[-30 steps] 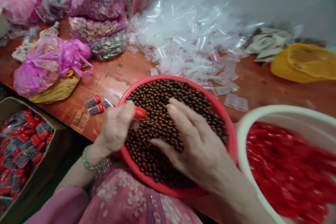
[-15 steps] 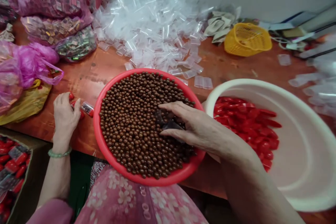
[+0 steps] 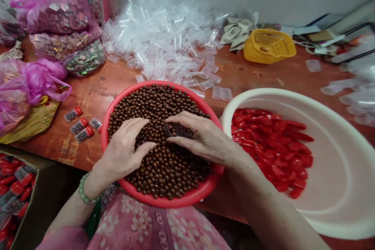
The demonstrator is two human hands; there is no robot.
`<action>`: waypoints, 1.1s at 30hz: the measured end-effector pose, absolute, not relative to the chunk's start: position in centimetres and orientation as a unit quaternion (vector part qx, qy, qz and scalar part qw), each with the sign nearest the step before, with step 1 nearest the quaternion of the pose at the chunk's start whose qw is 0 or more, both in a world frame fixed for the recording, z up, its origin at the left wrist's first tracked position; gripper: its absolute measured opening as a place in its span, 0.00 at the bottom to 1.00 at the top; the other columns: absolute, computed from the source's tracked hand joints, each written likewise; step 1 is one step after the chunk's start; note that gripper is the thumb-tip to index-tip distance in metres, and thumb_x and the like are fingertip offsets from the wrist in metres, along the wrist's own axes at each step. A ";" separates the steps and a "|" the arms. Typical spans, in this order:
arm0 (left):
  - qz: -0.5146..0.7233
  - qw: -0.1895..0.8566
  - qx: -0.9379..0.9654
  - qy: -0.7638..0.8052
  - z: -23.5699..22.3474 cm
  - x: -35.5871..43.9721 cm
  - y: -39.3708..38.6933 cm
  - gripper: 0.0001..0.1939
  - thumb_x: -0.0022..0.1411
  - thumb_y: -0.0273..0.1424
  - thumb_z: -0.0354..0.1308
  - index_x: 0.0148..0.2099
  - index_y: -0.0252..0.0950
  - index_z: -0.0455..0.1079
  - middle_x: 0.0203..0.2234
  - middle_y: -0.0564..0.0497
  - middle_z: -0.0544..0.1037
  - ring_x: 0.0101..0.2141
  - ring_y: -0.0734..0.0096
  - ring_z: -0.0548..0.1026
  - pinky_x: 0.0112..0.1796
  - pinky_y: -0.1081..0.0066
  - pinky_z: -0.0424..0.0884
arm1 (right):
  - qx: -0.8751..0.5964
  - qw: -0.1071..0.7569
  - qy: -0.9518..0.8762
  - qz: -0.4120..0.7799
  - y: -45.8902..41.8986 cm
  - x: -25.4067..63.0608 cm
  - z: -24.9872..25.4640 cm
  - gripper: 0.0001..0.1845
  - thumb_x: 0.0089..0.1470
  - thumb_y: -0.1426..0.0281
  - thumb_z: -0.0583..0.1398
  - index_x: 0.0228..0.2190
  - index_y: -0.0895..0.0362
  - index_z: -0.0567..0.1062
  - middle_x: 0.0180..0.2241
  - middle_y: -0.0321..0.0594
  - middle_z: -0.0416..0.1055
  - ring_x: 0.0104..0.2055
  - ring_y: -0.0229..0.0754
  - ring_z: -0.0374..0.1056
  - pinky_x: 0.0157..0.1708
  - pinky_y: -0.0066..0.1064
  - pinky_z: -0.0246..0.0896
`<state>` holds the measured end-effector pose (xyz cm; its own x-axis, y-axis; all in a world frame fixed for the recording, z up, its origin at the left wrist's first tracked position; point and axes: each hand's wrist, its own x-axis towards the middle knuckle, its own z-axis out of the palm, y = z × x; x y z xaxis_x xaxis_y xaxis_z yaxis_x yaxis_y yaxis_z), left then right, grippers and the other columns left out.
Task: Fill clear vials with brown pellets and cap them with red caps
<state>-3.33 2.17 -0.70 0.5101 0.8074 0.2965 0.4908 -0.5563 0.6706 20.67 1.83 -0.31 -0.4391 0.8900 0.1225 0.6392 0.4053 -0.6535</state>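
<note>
My right hand (image 3: 202, 136) has its grip clamped on a clear container (image 3: 179, 130), open end leftward, among the brown balls (image 3: 158, 164) in the red basin (image 3: 215, 119). My left hand (image 3: 124, 146) is over the same balls, thumb and fingers apart. Four filled red-capped containers (image 3: 79, 125) lie on the desk (image 3: 96, 82), left of the basin. Red caps (image 3: 272, 144) fill part of the white tub (image 3: 331, 164) at right.

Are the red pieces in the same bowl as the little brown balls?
No, the red pieces lie in the white tub, while the brown balls fill the red basin beside it.
</note>
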 end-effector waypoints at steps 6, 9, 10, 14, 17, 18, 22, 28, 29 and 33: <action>0.264 0.417 0.806 0.326 -0.3 -1.6 2.9 0.32 0.63 0.33 0.59 0.65 0.27 0.57 0.59 0.34 0.70 0.58 0.56 0.70 0.59 0.57 0.66 | -0.383 0.268 -0.819 0.333 1.9 20.0 2.6 0.18 0.59 0.66 0.62 0.51 0.54 0.74 0.44 0.42 0.76 0.45 0.43 0.72 0.46 0.34 0.68; 0.261 0.507 0.761 0.310 -0.3 -1.5 3.3 0.28 0.63 0.32 0.58 0.63 0.31 0.60 0.55 0.39 0.73 0.53 0.59 0.73 0.55 0.61 0.68 | -0.365 0.287 -0.820 0.334 1.8 19.5 2.9 0.19 0.59 0.67 0.62 0.53 0.54 0.74 0.43 0.42 0.76 0.44 0.41 0.72 0.45 0.32 0.68; 0.261 0.533 0.745 0.306 -0.3 -1.6 3.4 0.25 0.64 0.32 0.58 0.61 0.32 0.62 0.53 0.41 0.75 0.50 0.61 0.75 0.52 0.62 0.70 | -0.364 0.296 -0.819 0.331 1.7 19.3 2.8 0.20 0.59 0.68 0.62 0.53 0.54 0.73 0.43 0.42 0.77 0.43 0.40 0.72 0.44 0.31 0.67; 0.250 0.613 0.693 0.286 -0.4 -2.1 3.4 0.18 0.64 0.33 0.57 0.54 0.32 0.68 0.42 0.46 0.77 0.40 0.67 0.75 0.43 0.68 0.71 | -0.353 0.337 -0.809 0.328 1.5 18.7 2.3 0.18 0.58 0.72 0.63 0.51 0.53 0.75 0.40 0.39 0.78 0.38 0.37 0.72 0.40 0.27 0.67; 0.257 0.637 0.670 0.281 -0.5 -2.4 3.4 0.15 0.63 0.32 0.57 0.52 0.33 0.69 0.40 0.48 0.76 0.38 0.70 0.73 0.42 0.70 0.69 | -0.363 0.365 -0.789 0.336 1.4 18.1 1.8 0.14 0.56 0.73 0.64 0.46 0.54 0.77 0.36 0.38 0.77 0.35 0.36 0.71 0.36 0.27 0.66; 0.261 0.635 0.668 0.286 -0.6 -2.5 3.4 0.14 0.63 0.32 0.57 0.51 0.33 0.69 0.39 0.49 0.75 0.38 0.71 0.72 0.41 0.71 0.68 | -0.376 0.373 -0.776 0.342 1.3 17.9 1.7 0.11 0.56 0.72 0.64 0.43 0.54 0.78 0.35 0.38 0.77 0.34 0.37 0.71 0.34 0.27 0.65; 0.269 0.625 0.662 0.315 -0.7 -2.7 3.5 0.11 0.62 0.32 0.57 0.46 0.33 0.68 0.35 0.51 0.72 0.35 0.73 0.69 0.39 0.72 0.66 | -0.436 0.381 -0.717 0.388 1.2 17.1 1.1 0.09 0.56 0.63 0.64 0.34 0.55 0.76 0.28 0.36 0.72 0.28 0.37 0.66 0.28 0.28 0.61; 0.255 0.599 0.676 0.345 -0.9 -2.9 3.7 0.09 0.62 0.32 0.56 0.44 0.34 0.68 0.34 0.52 0.72 0.34 0.73 0.68 0.36 0.72 0.65 | -0.459 0.376 -0.678 0.434 1.7 16.5 0.5 0.17 0.54 0.54 0.64 0.33 0.55 0.73 0.26 0.35 0.68 0.27 0.36 0.63 0.26 0.28 0.58; 0.253 0.594 0.681 0.347 -0.9 -2.9 3.8 0.09 0.62 0.31 0.56 0.45 0.34 0.68 0.34 0.52 0.72 0.35 0.73 0.69 0.37 0.71 0.65 | -0.460 0.380 -0.669 0.444 1.8 16.4 0.3 0.17 0.54 0.54 0.65 0.32 0.55 0.73 0.26 0.34 0.68 0.26 0.35 0.63 0.26 0.28 0.58; 0.249 0.584 0.684 0.359 -1.2 -3.0 4.0 0.09 0.62 0.32 0.56 0.44 0.34 0.68 0.35 0.51 0.73 0.36 0.71 0.70 0.39 0.70 0.66 | -0.467 0.398 -0.631 0.475 1.9 16.4 -0.3 0.17 0.51 0.56 0.67 0.32 0.55 0.71 0.27 0.33 0.66 0.25 0.34 0.62 0.23 0.26 0.58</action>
<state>-3.05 4.05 -1.16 0.6184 0.7818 -0.0797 0.2007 -0.0591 0.9779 16.41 1.93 -0.28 -0.2467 0.9674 0.0579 0.2119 0.1121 -0.9708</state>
